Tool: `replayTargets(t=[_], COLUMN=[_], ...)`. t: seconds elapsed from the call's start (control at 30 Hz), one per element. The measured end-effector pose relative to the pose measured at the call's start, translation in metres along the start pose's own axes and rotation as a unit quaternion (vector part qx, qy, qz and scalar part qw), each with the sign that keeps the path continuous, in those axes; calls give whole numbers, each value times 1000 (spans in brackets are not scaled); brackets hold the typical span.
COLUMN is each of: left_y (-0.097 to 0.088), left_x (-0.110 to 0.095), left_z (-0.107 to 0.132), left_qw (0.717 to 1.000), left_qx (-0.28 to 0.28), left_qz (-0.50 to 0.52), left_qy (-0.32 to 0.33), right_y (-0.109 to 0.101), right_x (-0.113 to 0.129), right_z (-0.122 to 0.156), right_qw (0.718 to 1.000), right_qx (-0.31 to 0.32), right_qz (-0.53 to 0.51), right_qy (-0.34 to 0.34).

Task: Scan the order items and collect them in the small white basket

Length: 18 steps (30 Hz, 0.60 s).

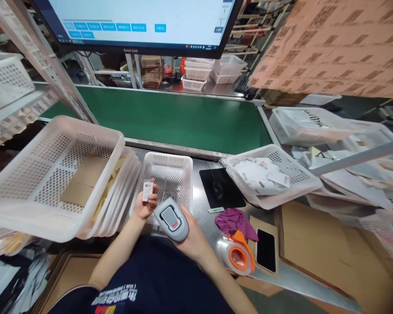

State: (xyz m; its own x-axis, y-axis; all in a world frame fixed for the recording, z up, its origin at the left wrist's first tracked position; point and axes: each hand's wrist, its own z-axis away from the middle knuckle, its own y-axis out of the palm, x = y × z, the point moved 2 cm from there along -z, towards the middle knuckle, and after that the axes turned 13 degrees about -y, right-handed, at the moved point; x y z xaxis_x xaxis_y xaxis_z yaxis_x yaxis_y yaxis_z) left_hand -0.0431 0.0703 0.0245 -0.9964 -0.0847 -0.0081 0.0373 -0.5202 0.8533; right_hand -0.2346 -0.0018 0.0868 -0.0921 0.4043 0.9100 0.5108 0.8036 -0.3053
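My left hand [144,206] is closed around a small white labelled packet [147,191], held upright just in front of a small white perforated basket [183,174]. My right hand [191,237] grips a grey handheld barcode scanner [171,219] with a red button, its head pointing toward the packet, a few centimetres away. Both hands are over the metal worktop, close to my body.
A stack of large white baskets [52,174] holding cardboard stands at the left. A basket of paper labels [271,174], a mouse on a black pad [221,189], a purple cloth [234,220], an orange tape dispenser [239,253] and a phone [266,249] lie right. Green conveyor belt [183,117] and monitor [140,22] behind.
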Motion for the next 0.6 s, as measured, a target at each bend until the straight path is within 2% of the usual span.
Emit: replayTargets(t=[0.17,0.3,0.37,0.47,0.5,0.53,0.57,0.6], left_y=[7,8,0,-29,-42,-55,-67,-77], left_x=[1,-3,-4,-3,-2,-4,-7,-10], left_z=[7,1,-5,-22,-32,-44,-57,-71], left_qw=[999,999,997,980,967,943,902,840], left_qx=[-23,-39,-59,-105,-131,-176,-219,-258], left_qz=[-28,-21,-56,-161,-206,-266,-352,-458], left_qy=[3,-11,2,45,65,97,122,137], right_y=[-3,-6,-5,-4,-6,-9,-14,-21], right_x=[10,8,3,-14,-23,-33,-43,-52], right_z=[0,-1,3,14,15,13,7,-4], right_qw=[999,999,999,998,996,994,993,993], right_qx=[12,11,-4,-49,-66,-86,-100,-110], right_qz=[24,42,40,37,38,34,31,26], right_qy=[-22,-17,-10,31,46,53,49,35])
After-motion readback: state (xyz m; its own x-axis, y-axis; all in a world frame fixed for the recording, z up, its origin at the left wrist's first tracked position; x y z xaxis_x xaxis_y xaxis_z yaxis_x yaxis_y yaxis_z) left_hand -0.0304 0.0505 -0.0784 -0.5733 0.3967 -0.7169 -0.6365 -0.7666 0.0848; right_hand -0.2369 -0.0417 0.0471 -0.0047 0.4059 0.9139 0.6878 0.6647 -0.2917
